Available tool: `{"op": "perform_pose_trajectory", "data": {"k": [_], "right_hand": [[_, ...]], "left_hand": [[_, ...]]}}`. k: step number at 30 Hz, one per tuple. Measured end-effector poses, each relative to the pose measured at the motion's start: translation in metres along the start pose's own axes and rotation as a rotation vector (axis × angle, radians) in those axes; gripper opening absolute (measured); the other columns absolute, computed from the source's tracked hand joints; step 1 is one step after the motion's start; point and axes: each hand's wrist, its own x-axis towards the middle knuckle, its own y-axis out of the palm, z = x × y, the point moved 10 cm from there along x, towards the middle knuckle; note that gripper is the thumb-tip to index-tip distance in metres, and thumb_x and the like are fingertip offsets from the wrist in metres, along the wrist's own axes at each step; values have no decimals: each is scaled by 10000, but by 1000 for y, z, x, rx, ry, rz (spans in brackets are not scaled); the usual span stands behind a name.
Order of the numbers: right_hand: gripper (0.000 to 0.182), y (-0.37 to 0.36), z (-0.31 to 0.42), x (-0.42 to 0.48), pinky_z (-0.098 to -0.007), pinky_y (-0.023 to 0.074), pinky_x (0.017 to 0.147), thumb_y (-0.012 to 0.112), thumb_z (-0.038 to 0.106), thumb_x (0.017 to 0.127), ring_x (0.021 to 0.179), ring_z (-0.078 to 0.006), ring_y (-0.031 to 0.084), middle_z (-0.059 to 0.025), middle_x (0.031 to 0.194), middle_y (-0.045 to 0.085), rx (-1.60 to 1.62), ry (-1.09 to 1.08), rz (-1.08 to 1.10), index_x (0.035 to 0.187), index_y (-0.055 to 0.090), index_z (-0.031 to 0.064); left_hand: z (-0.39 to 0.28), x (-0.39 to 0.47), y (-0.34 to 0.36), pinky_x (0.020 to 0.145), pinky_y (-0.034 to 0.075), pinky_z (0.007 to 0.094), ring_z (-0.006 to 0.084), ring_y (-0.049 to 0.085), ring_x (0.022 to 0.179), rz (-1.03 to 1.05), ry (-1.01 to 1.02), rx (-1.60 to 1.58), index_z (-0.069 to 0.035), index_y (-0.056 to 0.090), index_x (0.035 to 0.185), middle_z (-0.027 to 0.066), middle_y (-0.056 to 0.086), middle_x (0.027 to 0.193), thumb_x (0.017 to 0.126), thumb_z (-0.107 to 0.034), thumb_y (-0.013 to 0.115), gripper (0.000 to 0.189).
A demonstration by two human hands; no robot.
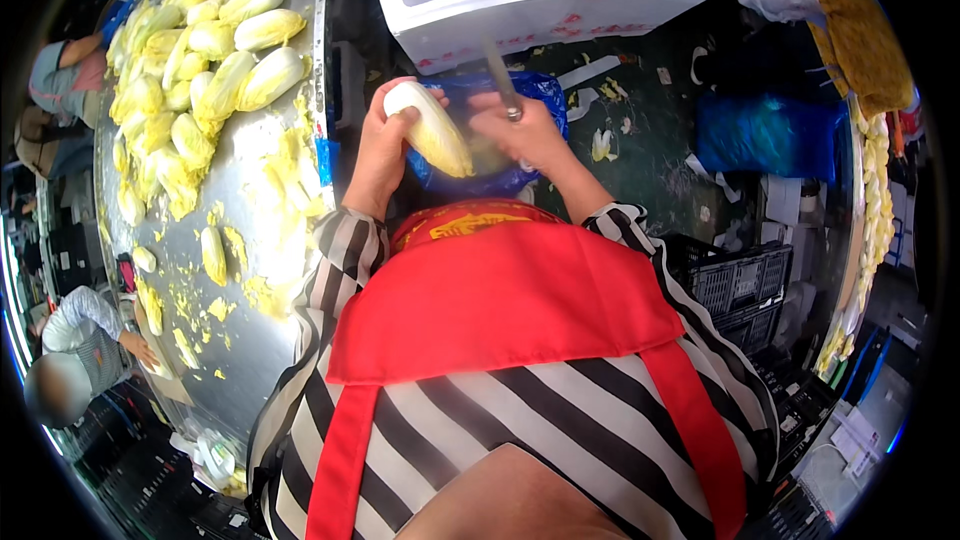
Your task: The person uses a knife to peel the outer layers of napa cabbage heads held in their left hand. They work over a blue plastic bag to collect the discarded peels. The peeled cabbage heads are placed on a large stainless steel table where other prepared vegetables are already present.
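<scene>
My left hand (381,139) grips a small pale-yellow napa cabbage (431,127), its white base turned up and away from me and its leafy tip pointing towards me. To the right of it, my right hand (525,127) is closed around a knife (499,75), whose blade points up and away; hand and blade are blurred. The knife and the cabbage are apart. Beneath both hands lies a blue plastic bag (551,94), mostly hidden by them; what it holds is hard to make out.
At left, a metal table (251,382) carries a heap of cabbages (202,52) and leaf scraps. A white foam box (540,15) stands ahead. Trimmings litter the dark floor (637,165). Black crates (739,277) and a blue bag (769,136) are at right. A person (82,345) works across the table.
</scene>
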Motion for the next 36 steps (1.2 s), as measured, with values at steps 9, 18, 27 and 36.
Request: {"op": "perform_pose_trajectory", "data": {"k": [9, 18, 27, 36], "right_hand": [[572, 29, 5, -5, -197, 373, 470, 749, 210, 760, 558, -51, 498, -9, 766, 586, 182, -81, 135, 1233, 540, -34], [495, 30, 12, -1, -270, 472, 655, 681, 128, 722, 713, -132, 574, -52, 840, 599, -16, -311, 86, 1177, 542, -9], [370, 16, 20, -11, -301, 493, 753, 586, 46, 719, 827, -216, 641, -136, 937, 648, -159, -328, -117, 1085, 573, -6], [424, -36, -26, 17, -270, 487, 738, 691, 187, 741, 783, -171, 621, -106, 920, 674, -616, -72, -174, 1141, 628, 59]], "left_hand": [[10, -9, 6, 864, 457, 281, 132, 576, 996, -53, -42, 360, 6, 525, 1217, 90, 628, 1091, 867, -243, 688, 459], [11, -12, 9, 853, 456, 272, 118, 580, 958, 79, -36, 395, -3, 562, 1180, 58, 631, 1056, 852, -253, 701, 435], [36, -18, 2, 860, 481, 280, 131, 616, 930, 171, -198, -53, -8, 560, 1205, 56, 643, 1052, 876, -286, 668, 445], [50, -25, 6, 807, 539, 348, 243, 633, 998, 68, -287, -214, -16, 507, 1243, 134, 632, 1079, 938, -490, 493, 564]]}}
